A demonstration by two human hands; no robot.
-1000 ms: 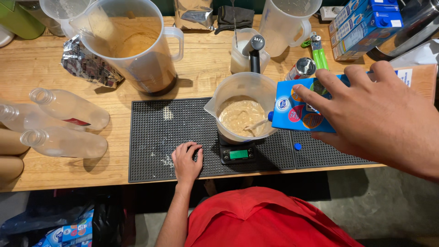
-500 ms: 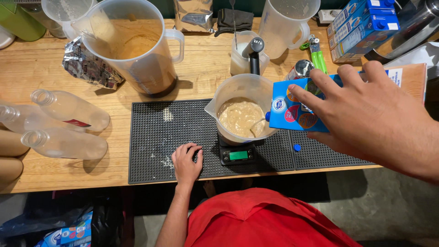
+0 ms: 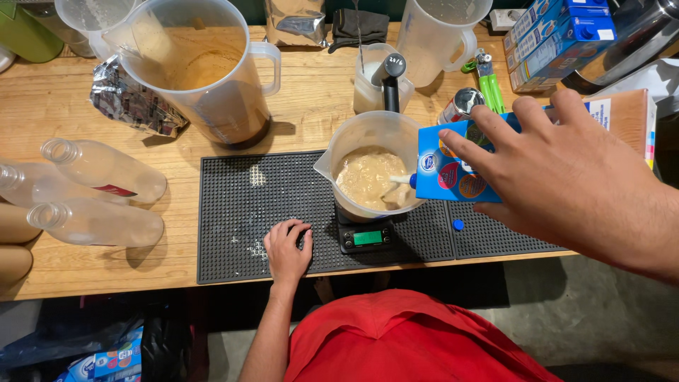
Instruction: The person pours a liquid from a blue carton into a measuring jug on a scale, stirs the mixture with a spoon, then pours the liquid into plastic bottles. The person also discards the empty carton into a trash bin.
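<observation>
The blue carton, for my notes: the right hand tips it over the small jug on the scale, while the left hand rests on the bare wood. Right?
Not quite. The head view shows the left hand resting on the black rubber mat, not wood. The rest holds: right hand, blue carton, small jug, scale.

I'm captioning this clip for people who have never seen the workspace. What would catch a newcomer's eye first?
First, the right hand tipping a blue carton so that a white stream runs into the clear jug of beige liquid on a small scale, mid-bench. The left hand lies flat on the black rubber mat. At the left edge, empty clear bottles lie on their sides.
</observation>
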